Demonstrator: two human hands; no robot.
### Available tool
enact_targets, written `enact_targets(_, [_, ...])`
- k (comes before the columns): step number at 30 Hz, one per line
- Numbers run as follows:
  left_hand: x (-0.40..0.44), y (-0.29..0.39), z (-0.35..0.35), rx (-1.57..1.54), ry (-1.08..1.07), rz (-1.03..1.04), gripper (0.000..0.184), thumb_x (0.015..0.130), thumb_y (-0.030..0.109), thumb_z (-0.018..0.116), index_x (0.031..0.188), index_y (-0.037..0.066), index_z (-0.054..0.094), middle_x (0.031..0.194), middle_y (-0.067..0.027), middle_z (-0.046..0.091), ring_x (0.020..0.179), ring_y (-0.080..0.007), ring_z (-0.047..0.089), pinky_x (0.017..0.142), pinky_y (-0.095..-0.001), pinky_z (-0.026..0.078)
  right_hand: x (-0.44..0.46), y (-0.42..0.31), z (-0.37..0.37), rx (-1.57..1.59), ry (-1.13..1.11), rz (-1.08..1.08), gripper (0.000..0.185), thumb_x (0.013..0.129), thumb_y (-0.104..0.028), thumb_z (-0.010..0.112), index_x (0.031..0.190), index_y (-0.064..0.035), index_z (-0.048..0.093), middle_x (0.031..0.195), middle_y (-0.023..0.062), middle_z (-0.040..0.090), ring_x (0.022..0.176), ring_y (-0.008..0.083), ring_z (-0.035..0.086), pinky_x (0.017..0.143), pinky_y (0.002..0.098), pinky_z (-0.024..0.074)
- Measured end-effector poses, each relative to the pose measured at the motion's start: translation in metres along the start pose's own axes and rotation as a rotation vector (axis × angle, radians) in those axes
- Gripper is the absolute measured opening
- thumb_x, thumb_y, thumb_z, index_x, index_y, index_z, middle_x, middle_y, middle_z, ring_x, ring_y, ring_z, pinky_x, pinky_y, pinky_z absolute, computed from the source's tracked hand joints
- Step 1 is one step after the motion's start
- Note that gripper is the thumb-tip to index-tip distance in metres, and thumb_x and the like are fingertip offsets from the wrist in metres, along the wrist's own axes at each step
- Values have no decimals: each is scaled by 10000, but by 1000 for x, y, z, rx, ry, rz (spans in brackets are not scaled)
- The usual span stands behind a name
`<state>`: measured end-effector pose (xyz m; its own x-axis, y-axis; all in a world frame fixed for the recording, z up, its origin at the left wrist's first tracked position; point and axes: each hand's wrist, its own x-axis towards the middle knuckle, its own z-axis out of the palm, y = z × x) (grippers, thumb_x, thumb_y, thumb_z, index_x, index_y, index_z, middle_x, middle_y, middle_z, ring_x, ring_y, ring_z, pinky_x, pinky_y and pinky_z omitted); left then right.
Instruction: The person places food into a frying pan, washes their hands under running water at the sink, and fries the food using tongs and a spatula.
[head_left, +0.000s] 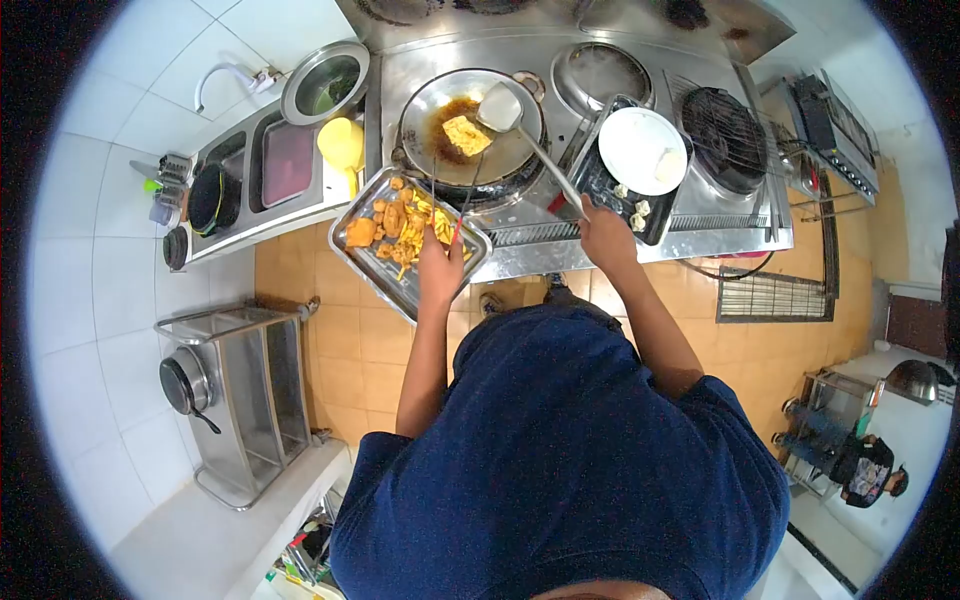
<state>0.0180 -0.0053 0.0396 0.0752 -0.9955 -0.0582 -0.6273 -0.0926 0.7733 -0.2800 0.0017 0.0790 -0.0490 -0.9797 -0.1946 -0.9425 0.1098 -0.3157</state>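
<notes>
In the wok (420, 122) a yellow fried piece (465, 136) lies in brown oil. My right hand (607, 238) is closed around the long handle of a metal spatula (500, 108), whose blade is inside the wok just beside the piece. My left hand (441, 264) is closed on a pair of tongs (470, 197), their tips reaching over the wok's near edge. Below that hand is a metal tray (376, 276) holding fried pieces (392, 222) and yellow strips. A white plate (640, 148) rests on a dark tray (655, 228) with small pale pieces, right of the spatula handle.
A yellow ladle (341, 144), a steel bowl (326, 84) and a sink counter stand at the left. Right of the dark tray is a grill burner (722, 140); a covered pan (602, 77) sits behind. A steel cart (240, 400) is lower left. Another person (868, 470) stands far right.
</notes>
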Motion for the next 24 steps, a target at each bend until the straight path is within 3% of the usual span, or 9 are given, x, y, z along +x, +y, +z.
enact_targets(12, [-5, -7, 10, 29, 9, -30, 600, 875, 181, 660, 1317, -148, 422, 757, -222, 648, 690, -373, 650, 622, -427, 499, 2, 7, 8, 28, 7, -41, 498, 924, -202, 528, 1409, -97, 484, 1041, 218, 663, 886, 391, 680, 763, 512, 554])
enact_targets(15, [-8, -1, 5, 42, -40, -60, 588, 883, 198, 658, 1320, -124, 432, 777, -218, 659, 696, -353, 659, 622, -416, 504, 2, 4, 0, 58, 34, 5, 478, 894, -174, 590, 1361, -83, 538, 1003, 218, 668, 887, 398, 660, 777, 487, 538])
enact_targets(21, [-17, -16, 10, -105, 74, 6, 557, 901, 221, 655, 1315, -91, 451, 834, -211, 655, 717, -293, 649, 621, -384, 503, -2, 8, -9, -6, 52, 28, 506, 918, -197, 555, 1407, -89, 483, 1008, 218, 658, 870, 385, 669, 760, 492, 553])
enact_targets(24, [-23, -13, 4, -223, 83, 20, 553, 925, 244, 649, 1330, -81, 457, 840, -144, 633, 701, -199, 597, 606, -325, 482, -1, 18, -5, 94, 98, -5, 501, 902, -187, 585, 1386, -81, 505, 987, 232, 667, 873, 402, 665, 764, 499, 546])
